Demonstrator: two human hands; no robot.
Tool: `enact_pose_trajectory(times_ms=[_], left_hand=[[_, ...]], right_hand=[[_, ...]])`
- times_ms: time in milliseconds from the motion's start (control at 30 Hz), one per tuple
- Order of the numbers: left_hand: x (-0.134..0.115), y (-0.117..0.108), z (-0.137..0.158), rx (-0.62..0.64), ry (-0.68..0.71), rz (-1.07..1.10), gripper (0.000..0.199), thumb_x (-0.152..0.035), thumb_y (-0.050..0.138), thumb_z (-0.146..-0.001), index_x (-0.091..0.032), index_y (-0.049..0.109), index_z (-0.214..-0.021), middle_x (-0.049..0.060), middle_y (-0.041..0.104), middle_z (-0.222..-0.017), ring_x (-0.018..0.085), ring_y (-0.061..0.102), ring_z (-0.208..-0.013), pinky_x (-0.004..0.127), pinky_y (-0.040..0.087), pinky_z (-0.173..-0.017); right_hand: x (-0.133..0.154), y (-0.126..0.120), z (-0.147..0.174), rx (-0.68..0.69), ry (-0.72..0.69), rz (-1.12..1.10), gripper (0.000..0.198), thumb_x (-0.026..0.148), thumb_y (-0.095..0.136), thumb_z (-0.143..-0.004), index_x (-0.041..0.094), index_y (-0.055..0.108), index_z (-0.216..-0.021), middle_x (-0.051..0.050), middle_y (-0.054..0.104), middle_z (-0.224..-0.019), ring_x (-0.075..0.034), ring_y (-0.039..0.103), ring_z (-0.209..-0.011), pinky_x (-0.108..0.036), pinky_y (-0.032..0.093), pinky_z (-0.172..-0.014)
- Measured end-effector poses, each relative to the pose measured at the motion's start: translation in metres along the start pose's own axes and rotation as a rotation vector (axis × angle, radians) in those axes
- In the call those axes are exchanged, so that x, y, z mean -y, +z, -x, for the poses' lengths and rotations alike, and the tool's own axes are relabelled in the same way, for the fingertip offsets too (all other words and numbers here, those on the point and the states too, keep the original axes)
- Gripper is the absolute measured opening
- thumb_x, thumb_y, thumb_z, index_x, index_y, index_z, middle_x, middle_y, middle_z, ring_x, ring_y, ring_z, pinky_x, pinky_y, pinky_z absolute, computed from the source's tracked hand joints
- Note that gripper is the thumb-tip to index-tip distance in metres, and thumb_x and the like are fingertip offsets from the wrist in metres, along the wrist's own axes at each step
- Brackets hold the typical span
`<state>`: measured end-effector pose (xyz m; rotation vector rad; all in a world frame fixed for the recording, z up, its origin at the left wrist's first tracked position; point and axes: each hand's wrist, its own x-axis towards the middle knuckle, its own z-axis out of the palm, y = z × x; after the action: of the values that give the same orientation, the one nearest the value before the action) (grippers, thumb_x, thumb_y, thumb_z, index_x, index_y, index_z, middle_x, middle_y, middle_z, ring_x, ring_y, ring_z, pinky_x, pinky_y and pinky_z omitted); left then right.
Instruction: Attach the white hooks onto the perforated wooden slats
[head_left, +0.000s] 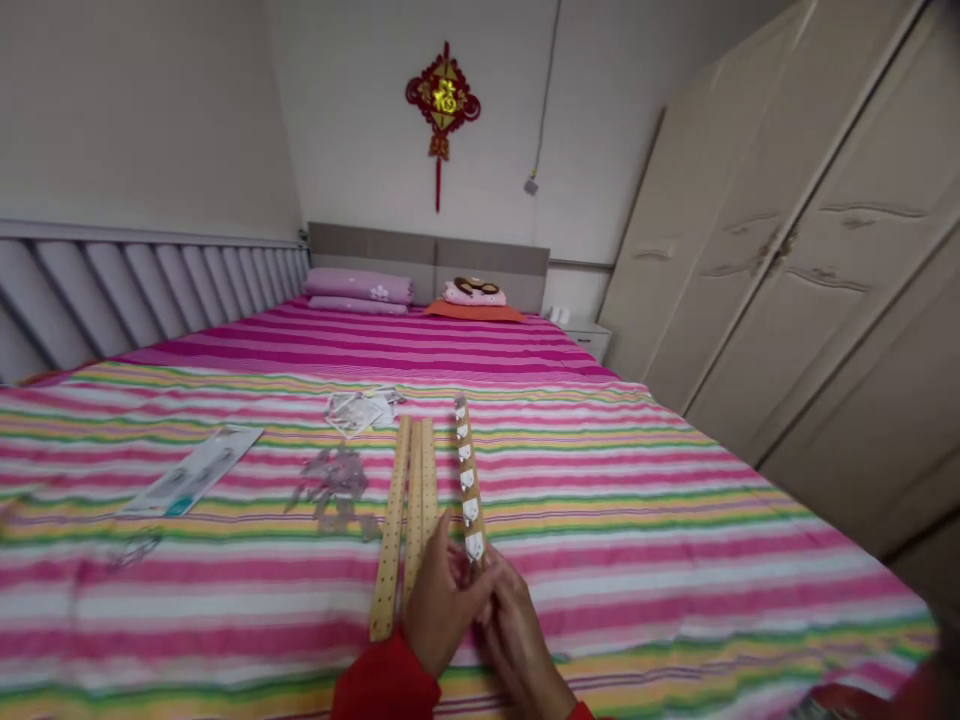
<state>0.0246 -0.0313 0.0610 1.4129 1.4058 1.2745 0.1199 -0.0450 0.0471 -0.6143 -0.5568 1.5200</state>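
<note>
My left hand [442, 600] and my right hand [517, 615] meet at the near end of a brown wooden strip [471, 485]. A row of small white shapes with dark marks runs along the strip. Both hands have their fingers closed around that end, and the strip points away from me, raised at a slant over the bed. Just left of it lie flat wooden strips with rows of small holes [390, 545], side by side. The nearer parts of some of them are hidden behind my left hand.
A striped sheet [645, 600] covers the bed. Left of the strips lie crumpled clear plastic pieces [341, 485], clear packets [360, 410], a long flat package [195, 470] and a small wiry item [137, 546]. A wardrobe [750, 250] stands along the right.
</note>
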Motion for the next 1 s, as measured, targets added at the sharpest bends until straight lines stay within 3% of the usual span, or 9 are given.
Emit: enact_pose_trajectory(times_ms=[167, 367, 500, 733, 867, 1000], left_hand=[[0.006, -0.026, -0.023, -0.173, 0.044, 0.098, 0.064, -0.046, 0.064, -0.072, -0.02, 0.049, -0.129, 0.008, 0.064, -0.1, 0.02, 0.062, -0.088, 0.031, 0.05, -0.078], [0.019, -0.066, -0.049, -0.237, -0.026, 0.157, 0.053, -0.05, 0.052, -0.08, -0.017, 0.055, -0.121, 0.006, 0.067, -0.085, 0.017, 0.064, -0.073, 0.028, 0.051, -0.065], [0.023, -0.078, -0.065, -0.265, -0.016, 0.121, 0.053, -0.051, 0.05, -0.082, -0.016, 0.055, -0.121, 0.007, 0.069, -0.087, 0.018, 0.064, -0.071, 0.03, 0.052, -0.064], [0.034, -0.077, -0.095, -0.309, 0.08, -0.02, 0.039, -0.037, 0.042, -0.088, -0.018, 0.058, -0.119, 0.01, 0.066, -0.115, 0.02, 0.06, -0.107, 0.034, 0.046, -0.092], [0.042, -0.084, -0.117, -0.332, 0.063, -0.042, 0.037, -0.032, 0.041, -0.087, -0.016, 0.06, -0.114, 0.011, 0.064, -0.119, 0.021, 0.057, -0.112, 0.035, 0.042, -0.097], [0.046, -0.1, -0.137, -0.423, 0.034, -0.003, 0.033, -0.033, 0.04, -0.087, -0.017, 0.063, -0.103, 0.01, 0.067, -0.109, 0.021, 0.059, -0.105, 0.036, 0.043, -0.095]], right_hand=[[-0.03, 0.033, -0.018, 0.066, 0.109, 0.154, 0.04, 0.049, 0.071, -0.072, 0.015, 0.067, -0.094, 0.007, 0.047, -0.044, -0.008, 0.035, -0.038, -0.019, 0.028, -0.038], [-0.056, 0.046, -0.031, 0.144, 0.185, 0.333, 0.061, 0.057, 0.069, -0.069, 0.014, 0.06, -0.111, 0.01, 0.044, -0.042, -0.007, 0.032, -0.033, -0.018, 0.027, -0.033], [-0.062, 0.05, -0.031, 0.174, 0.187, 0.44, 0.06, 0.058, 0.065, -0.072, 0.013, 0.059, -0.111, 0.009, 0.044, -0.043, -0.006, 0.031, -0.032, -0.018, 0.026, -0.032], [-0.057, 0.047, -0.045, 0.147, 0.122, 0.398, 0.052, 0.053, 0.07, -0.07, 0.014, 0.063, -0.103, 0.007, 0.051, -0.05, -0.005, 0.032, -0.036, -0.018, 0.025, -0.037], [-0.052, 0.052, -0.047, 0.168, 0.13, 0.387, 0.05, 0.049, 0.071, -0.07, 0.014, 0.063, -0.106, 0.005, 0.054, -0.056, -0.004, 0.034, -0.038, -0.018, 0.026, -0.038], [-0.053, 0.058, -0.046, 0.2, 0.133, 0.425, 0.047, 0.049, 0.07, -0.072, 0.014, 0.066, -0.103, 0.005, 0.053, -0.055, -0.004, 0.033, -0.037, -0.018, 0.025, -0.038]])
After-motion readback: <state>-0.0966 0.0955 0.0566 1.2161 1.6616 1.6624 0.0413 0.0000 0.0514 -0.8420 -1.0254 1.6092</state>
